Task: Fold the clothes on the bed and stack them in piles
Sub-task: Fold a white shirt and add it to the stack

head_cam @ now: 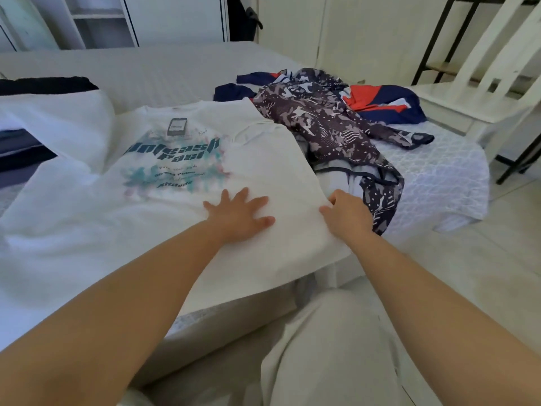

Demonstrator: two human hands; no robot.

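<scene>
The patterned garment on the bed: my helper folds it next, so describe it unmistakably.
On the bed, look right of the white printed T-shirt under both hands. The patterned garment lies crumpled there, dark purple with pale animal shapes, unlike the navy-and-red garment behind it.

1. A white wooden chair (480, 83) stands at the far right corner of the bed.
2. A black metal rack (433, 39) stands behind the chair, against the wall.
3. White shelving (96, 22) lines the wall beyond the bed's far left side.
4. A dark bag (246, 20) hangs beyond the bed's far edge, right of the shelving.
5. Pale floor tiles (509, 230) run along the bed's right side.
</scene>
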